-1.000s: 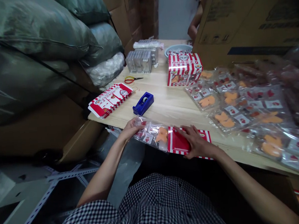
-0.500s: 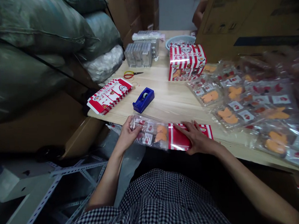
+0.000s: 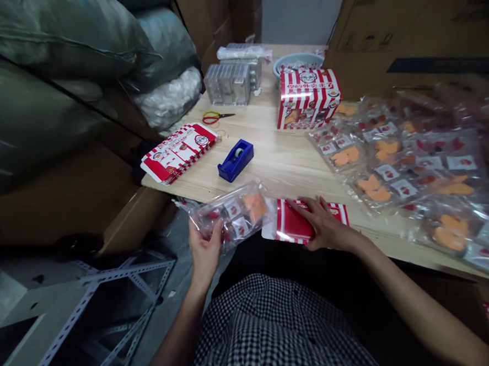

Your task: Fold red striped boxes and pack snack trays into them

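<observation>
My left hand [image 3: 206, 249] grips the left end of a clear plastic packet [image 3: 236, 214] holding orange pieces and small white sachets, tilted over the table's front edge. My right hand [image 3: 324, 225] lies with its fingers spread on a red and white folded carton [image 3: 288, 220] at that edge. The packet's right end is close to the carton's pale left flap. Behind the packet stands a blue tape dispenser [image 3: 235, 160]. A stack of flat red and white cartons [image 3: 179, 153] is to its left.
Scissors [image 3: 218, 117], clear plastic boxes [image 3: 227, 84], a standing striped box [image 3: 309, 99] and a pale blue bowl [image 3: 298, 61] occupy the table [image 3: 268, 159] farther back. Many filled packets [image 3: 373, 189] cover its right side. Large sacks [image 3: 54, 45] are piled at the left.
My left hand has moved left and toward me, drawing the packet off the carton and tilting it. The carton's pale left flap now shows. My right hand has stayed on the carton.
</observation>
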Demonstrator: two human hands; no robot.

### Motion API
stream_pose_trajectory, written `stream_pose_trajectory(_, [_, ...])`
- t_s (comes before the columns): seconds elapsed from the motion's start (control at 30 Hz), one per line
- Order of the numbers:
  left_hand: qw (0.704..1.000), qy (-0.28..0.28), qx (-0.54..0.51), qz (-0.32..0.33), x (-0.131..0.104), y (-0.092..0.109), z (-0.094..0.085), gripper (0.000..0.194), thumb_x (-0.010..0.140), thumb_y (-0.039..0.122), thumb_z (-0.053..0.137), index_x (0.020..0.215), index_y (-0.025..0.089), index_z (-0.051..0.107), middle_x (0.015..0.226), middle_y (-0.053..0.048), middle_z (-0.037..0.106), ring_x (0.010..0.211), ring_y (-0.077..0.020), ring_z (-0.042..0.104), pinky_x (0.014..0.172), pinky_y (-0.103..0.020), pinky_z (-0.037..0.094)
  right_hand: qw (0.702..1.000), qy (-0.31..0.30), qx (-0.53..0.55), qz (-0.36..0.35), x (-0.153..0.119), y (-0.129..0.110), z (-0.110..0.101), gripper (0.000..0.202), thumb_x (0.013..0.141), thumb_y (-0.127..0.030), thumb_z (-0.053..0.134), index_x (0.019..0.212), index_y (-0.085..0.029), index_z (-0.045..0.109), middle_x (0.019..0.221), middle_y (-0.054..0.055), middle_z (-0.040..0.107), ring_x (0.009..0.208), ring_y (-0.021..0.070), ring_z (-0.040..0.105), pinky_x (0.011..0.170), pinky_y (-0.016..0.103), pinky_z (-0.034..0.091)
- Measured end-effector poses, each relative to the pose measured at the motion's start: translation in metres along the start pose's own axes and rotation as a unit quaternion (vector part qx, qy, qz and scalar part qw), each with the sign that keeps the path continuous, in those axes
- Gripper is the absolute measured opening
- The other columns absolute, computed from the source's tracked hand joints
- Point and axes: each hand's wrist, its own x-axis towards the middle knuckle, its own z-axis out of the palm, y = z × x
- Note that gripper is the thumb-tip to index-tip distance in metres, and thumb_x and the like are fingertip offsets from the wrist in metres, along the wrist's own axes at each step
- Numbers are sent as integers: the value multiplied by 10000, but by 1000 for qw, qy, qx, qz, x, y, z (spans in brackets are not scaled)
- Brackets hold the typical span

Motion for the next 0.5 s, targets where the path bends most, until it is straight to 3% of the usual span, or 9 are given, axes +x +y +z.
stream_pose_trajectory(0.1, [997,-42,-43,-57,-8,-12,-9,546,790,413,763,1233,263,481,1150,-40,676,871,-213,716,732,-303,608,1000,5,-2,11,0,1,2,1245,599,-309,781,1602,-320,42,1517,164,298,1462,423,237,1206,621,8])
stream_pose_trajectory(0.2, [989,-88,-64,-97,-4,-15,-19,565,773,410,779,1238,259,494,1128,-36,690,871,-211,717,745,-323,611,1000,13,-9,12,1,2,5,1252,597,-317,779,1600,-324,30,1510,162,296,1464,412,235,1202,620,7])
stream_pose_trajectory(0.33, [977,-162,-63,-121,18,-13,-22,647,732,372,818,1286,231,513,1139,-58,700,933,-222,717,794,-331,607,1000,14,-10,-6,1,-1,5,1280,581,-345,794,1600,-312,21,1488,170,314,1451,413,262,1198,617,10])
stream_pose_trajectory(0.5, [959,-237,-51,-144,46,-8,-13,810,708,349,833,1405,241,435,969,-48,733,796,-225,729,733,-347,607,1000,13,-13,-11,0,-3,2,1278,572,-332,799,1603,-285,46,1488,187,317,1449,415,262,1197,606,31])
